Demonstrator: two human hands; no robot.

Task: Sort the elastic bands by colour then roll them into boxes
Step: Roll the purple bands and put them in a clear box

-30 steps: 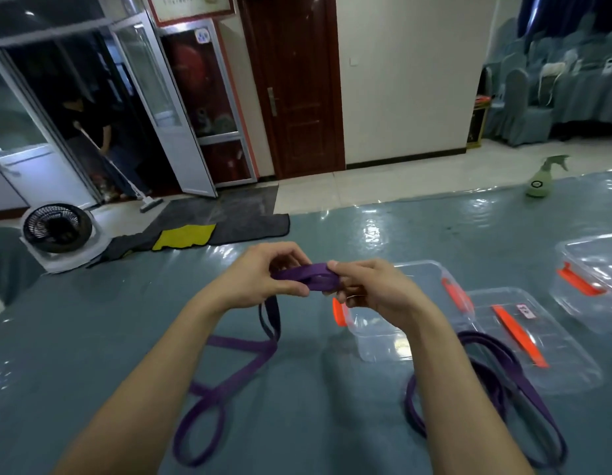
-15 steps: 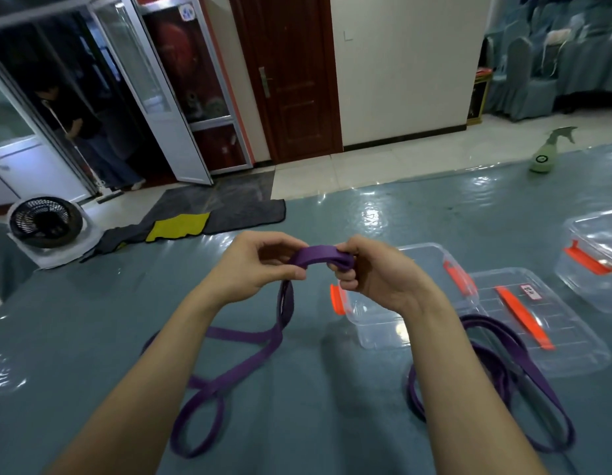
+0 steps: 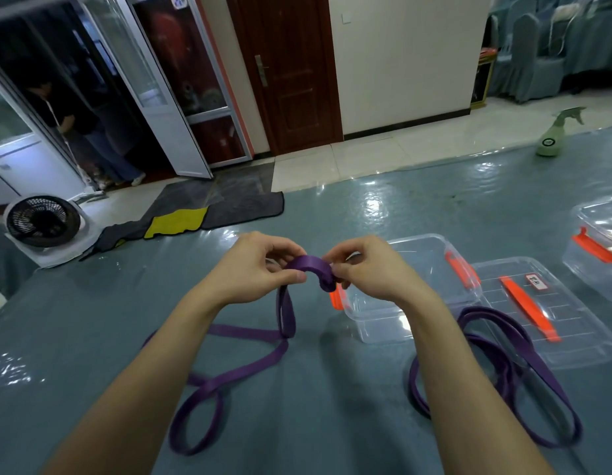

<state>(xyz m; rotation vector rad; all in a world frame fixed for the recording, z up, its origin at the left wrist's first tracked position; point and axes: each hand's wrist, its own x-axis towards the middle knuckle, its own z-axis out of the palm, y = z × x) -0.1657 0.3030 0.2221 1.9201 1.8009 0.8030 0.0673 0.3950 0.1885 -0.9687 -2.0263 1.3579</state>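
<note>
A long purple elastic band (image 3: 249,366) trails in loops over the blue-grey table. Its upper end (image 3: 309,269) arches between my two hands, raised above the table. My left hand (image 3: 255,270) pinches that end on the left, and my right hand (image 3: 364,269) pinches a small rolled start on the right. Just behind my right hand stands an open clear box (image 3: 417,248) with orange clips. A second purple band (image 3: 510,365) lies in loops at the right, partly over a clear lid (image 3: 558,323) with an orange handle.
Another clear box with orange clips (image 3: 596,241) stands at the right edge. A green spray bottle (image 3: 555,135) sits at the far right of the table. On the floor beyond are a fan (image 3: 44,224), mats and a person in the doorway.
The band's end between my hands has curled from a flat strip into a tighter arch with a small roll at my right fingers. The view has tilted slightly, and the hanging length has shifted right.
</note>
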